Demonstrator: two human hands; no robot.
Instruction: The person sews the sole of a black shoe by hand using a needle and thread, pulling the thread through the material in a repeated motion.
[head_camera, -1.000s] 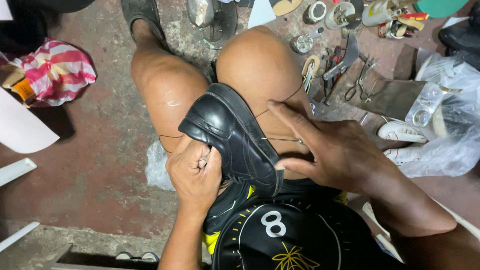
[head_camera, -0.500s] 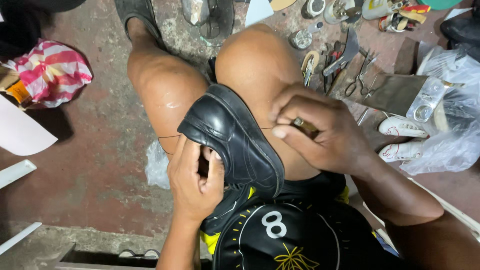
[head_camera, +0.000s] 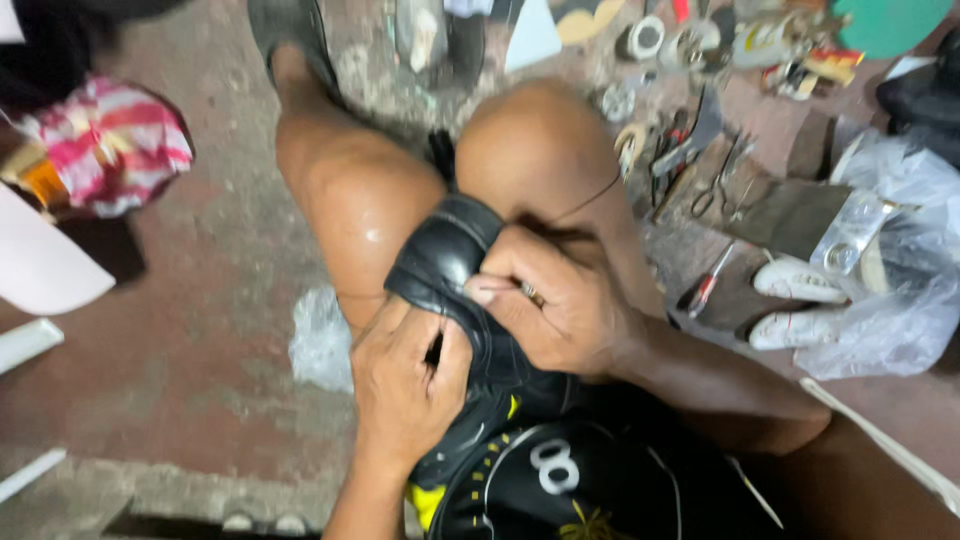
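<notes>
Black leather shoe (head_camera: 445, 260) is lying wedged between the person's knees; it looks stiff, fairly light, slick on top. Left hand (head_camera: 405, 385) is clamping its side, right hand (head_camera: 560, 300) pinching the upper, thread (head_camera: 590, 200) trailing.

left hand (head_camera: 405, 385): fingers curled, gripping | right hand (head_camera: 560, 300): clenched, knuckles up

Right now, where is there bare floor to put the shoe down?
Bare concrete floor lies on the left side, between the knee, the striped cloth bundle and the crumpled plastic. The right side is crowded: scissors, tools, white shoes and a plastic bag. Both hands grip the black shoe.
</notes>
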